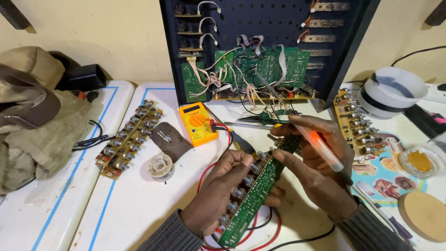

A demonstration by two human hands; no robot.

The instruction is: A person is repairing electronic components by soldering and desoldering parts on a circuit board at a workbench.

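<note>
Circuit board (pixel 260 186) held diagonally, top pointing upper right

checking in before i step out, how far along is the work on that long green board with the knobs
Done: the cabinet stands open and two knob boards lie out on the table.
In hand: the left hand holds the long green circuit board; the right hand puts a soldering iron to its top end.
Left: nothing is refitted; the multimeter lies aside.

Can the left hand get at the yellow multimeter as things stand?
Probably not right away: the left hand is holding the long green circuit board. The yellow multimeter lies uncovered just beyond.
</note>
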